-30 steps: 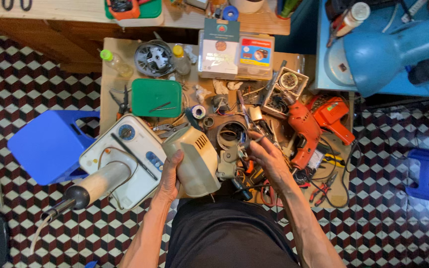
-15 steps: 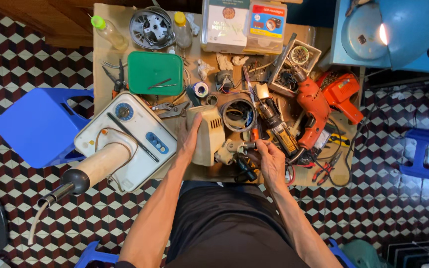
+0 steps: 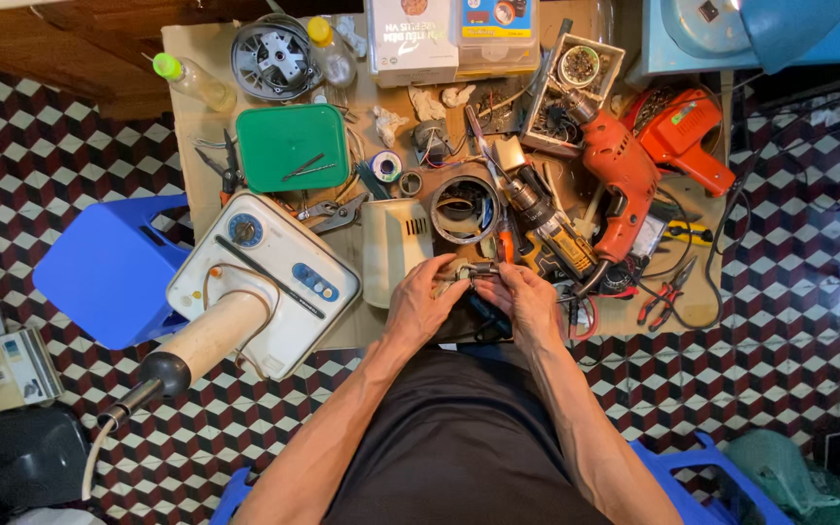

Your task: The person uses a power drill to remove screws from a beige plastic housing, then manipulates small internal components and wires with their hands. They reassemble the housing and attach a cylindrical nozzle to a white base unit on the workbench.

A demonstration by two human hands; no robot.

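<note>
Near desk (image 3: 196, 126) edge, middle: one small metal part (image 3: 479, 271), pinched between left hand (image 3: 422, 303) and right hand (image 3: 527, 299), fingertips pressed together on it. Beside: one cream housing (image 3: 389, 248), one metal ring (image 3: 464, 209). Right side: two orange drills (image 3: 624, 185). One green tray (image 3: 292, 146). Far edge: two bottles (image 3: 187, 80).

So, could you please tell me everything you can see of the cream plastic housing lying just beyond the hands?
The cream plastic housing lies flat on the cluttered table, a rounded box shape with a row of vent slots near its upper right corner. It looks like smooth, slightly yellowed plastic. The left hand overlaps its lower edge; a metal ring sits at its right side, and the white fan base lies to its left.
</note>
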